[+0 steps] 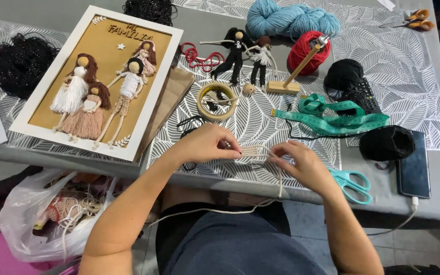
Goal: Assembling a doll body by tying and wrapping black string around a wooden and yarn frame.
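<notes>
My left hand [205,144] pinches the left end of a small beige cord-wrapped piece [252,151] just above the table's near edge. My right hand [301,164] grips its right end, fingers closed around the cream cord [280,179] that loops down off the table toward my lap. Both hands hold the piece flat between them over a white leaf-patterned mat [260,122].
Teal scissors [353,183] lie right of my right hand. A tape roll [216,101], green measuring tape [332,114], two small dolls [245,56], blue yarn [291,18], red yarn [309,48], black yarn [385,142], a phone [416,170] and a framed doll picture [98,81] fill the table. A plastic bag [42,214] sits lower left.
</notes>
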